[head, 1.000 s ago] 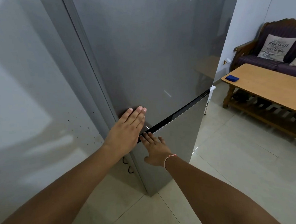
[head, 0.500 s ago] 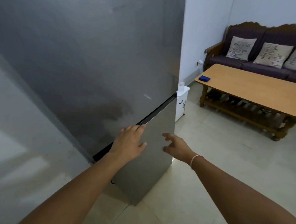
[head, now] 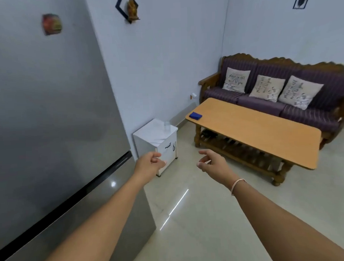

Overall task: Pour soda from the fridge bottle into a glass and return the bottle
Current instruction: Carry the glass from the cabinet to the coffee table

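Observation:
The grey fridge [head: 47,121] fills the left of the head view, both doors closed, a dark gap between them. A clear glass [head: 167,126] stands on a small white cabinet [head: 157,139] just right of the fridge. My left hand [head: 150,163] hovers in the air off the fridge's right edge, fingers loosely curled, holding nothing. My right hand [head: 211,162] floats beside it over the floor, fingers apart and empty. No bottle is in sight.
A long wooden coffee table [head: 257,134] with a small blue object [head: 195,115] stands at the right. Behind it is a purple sofa [head: 281,96] with three cushions. Pale tiled floor [head: 211,218] lies between me and the table.
Both hands have come off the fridge door and now hang free in the air. The view has swung right, bringing the white cabinet and glass into sight.

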